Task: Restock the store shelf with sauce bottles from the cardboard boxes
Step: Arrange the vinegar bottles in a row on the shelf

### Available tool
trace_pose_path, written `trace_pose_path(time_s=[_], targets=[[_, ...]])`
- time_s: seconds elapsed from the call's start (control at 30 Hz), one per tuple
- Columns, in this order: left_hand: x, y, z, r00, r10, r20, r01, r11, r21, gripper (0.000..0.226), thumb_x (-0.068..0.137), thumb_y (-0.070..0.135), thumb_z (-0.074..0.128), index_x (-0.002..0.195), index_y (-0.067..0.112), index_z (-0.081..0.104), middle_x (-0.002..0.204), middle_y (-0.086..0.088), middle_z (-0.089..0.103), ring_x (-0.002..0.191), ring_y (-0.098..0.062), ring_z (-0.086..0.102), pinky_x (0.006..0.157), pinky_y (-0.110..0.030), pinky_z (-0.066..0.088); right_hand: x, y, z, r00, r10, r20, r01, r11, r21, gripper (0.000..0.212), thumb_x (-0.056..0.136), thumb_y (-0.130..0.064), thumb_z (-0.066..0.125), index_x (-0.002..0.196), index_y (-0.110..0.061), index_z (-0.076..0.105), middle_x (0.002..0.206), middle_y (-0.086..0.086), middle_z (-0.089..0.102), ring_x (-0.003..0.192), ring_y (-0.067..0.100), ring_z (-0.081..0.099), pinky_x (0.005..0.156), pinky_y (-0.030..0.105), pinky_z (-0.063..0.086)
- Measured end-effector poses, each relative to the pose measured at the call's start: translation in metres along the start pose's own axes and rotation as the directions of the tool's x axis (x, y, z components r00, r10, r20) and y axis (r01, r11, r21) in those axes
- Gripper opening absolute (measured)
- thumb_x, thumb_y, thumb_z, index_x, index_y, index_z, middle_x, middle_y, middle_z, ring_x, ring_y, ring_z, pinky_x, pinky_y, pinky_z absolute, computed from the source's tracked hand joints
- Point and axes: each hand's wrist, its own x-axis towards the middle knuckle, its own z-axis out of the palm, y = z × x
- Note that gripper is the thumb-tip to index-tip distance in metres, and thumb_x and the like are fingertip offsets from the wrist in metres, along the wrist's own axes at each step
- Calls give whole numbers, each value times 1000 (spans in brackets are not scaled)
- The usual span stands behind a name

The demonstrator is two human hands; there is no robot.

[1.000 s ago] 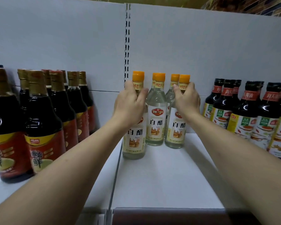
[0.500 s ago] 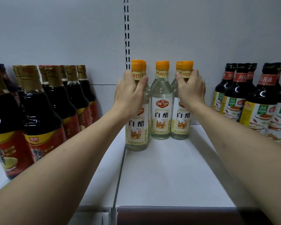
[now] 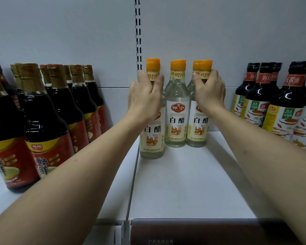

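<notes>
one view only: head cam, wide-angle. it looks fwd and a bit down, straight at the grey back panel [image 3: 60, 36], from very near the shelf [image 3: 184, 188]. the front rail [image 3: 201, 230] lies at the bottom edge of the pic.

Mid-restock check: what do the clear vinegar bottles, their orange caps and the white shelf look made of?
The vinegar bottles: see-through and glossy with highlights, glass or clear plastic, cannot tell which. The orange caps: opaque, dull sheen, probably plastic. The shelf: smooth matte white, flat with a seam, likely painted metal.
</notes>
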Motion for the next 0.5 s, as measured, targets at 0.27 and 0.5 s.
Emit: trace_pose_path(time_s=[0.27, 0.5], targets=[[3, 0, 7, 1000, 2, 6, -2, 1000, 15, 31, 107, 54, 35, 112, 24, 42, 104, -2, 60, 99, -28, 58, 90, -53, 52, 1, -1, 0, 1000, -2, -9, 2, 999, -45, 46, 104, -51, 48, 124, -10, 53, 117, 9, 61, 112, 28, 56, 92, 39, 43], [1, 0, 7, 1000, 11, 7, -11, 1000, 7, 37, 101, 58, 31, 108, 23, 42, 98, -1, 58, 97, -29, 58, 89, -56, 51, -4, -5, -1, 999, 3, -32, -7, 991, -135, 45, 105, -53, 44, 121, -12, 51, 109, 4, 57, 110, 25, 52, 84, 34, 36]])
